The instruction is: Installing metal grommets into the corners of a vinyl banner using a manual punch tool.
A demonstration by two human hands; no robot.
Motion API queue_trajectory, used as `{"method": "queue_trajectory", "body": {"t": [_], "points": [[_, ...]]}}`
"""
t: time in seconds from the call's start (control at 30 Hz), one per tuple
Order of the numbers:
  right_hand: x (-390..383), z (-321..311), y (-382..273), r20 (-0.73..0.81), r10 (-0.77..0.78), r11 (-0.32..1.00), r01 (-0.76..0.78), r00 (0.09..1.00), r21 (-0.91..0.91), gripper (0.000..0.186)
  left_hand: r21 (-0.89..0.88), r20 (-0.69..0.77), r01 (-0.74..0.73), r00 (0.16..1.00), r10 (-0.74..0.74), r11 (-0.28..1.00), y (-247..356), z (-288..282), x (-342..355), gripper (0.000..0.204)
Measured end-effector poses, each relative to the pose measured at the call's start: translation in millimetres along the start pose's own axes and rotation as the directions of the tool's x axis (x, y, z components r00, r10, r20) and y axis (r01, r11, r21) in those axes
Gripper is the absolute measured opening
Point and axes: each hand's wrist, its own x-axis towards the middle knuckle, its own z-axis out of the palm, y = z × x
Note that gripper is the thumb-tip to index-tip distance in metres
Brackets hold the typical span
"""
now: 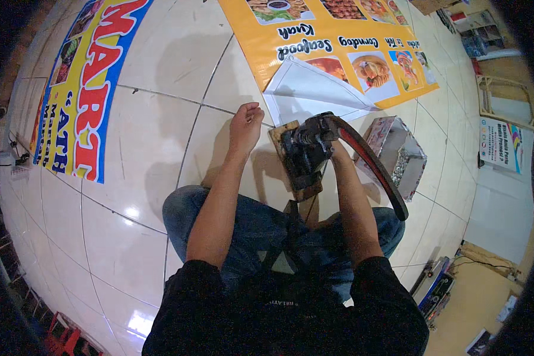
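This looks like a small workshop or shop for printed signs, with the work done on a tiled floor. A blue-edged banner is spread toward the floor's left edge, and a yellow banner with food photos lies at the far edge, one corner folded over. Nearer the middle stands a heavy hand press with a curved lever, beside an open box of small shiny bits. Along the right edge is a colourful printed poster.
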Motion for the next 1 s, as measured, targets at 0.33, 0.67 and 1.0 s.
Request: {"method": "queue_trajectory", "body": {"t": [0.33,0.67,1.0], "points": [[-70.6,2.0,-87.3,-0.07,0.263,0.891,-0.214,0.962,0.401,0.049,-0.062,0.165,0.344,0.929,-0.331,0.937,-26.0,4.1,5.5,0.043],[-59.7,52.7,-126.5,-0.428,0.111,0.992,-0.075,0.897,0.1,0.026,-0.031,0.27,0.441,0.868,-0.417,0.897,-13.7,14.4,-6.5,0.058],[-132.1,74.3,-97.4,-0.496,0.216,0.974,-0.151,0.841,0.169,0.038,-0.147,0.257,0.405,0.897,-0.36,0.903,-31.7,37.3,-12.2,0.028]]}}
